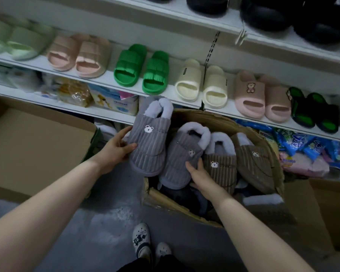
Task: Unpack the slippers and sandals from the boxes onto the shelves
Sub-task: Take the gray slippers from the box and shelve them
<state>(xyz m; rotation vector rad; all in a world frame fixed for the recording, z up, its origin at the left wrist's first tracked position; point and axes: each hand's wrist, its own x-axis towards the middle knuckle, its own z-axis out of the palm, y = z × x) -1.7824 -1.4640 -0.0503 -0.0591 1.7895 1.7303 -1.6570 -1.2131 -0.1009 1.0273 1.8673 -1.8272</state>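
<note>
My left hand grips a grey corduroy slipper with a bear patch and pale fleece lining, held above the left edge of an open cardboard box. My right hand holds a second grey slipper that leans in the box. Beside it in the box lie two brown corduroy slippers of the same design. The white shelf above carries pairs of sandals: pale green, pink, bright green, cream, pink with a bear, and black with green.
A large open cardboard box stands at the left and another at the right. Packaged goods fill the lower shelf. Black shoes sit on the top shelf. My feet stand on the grey floor.
</note>
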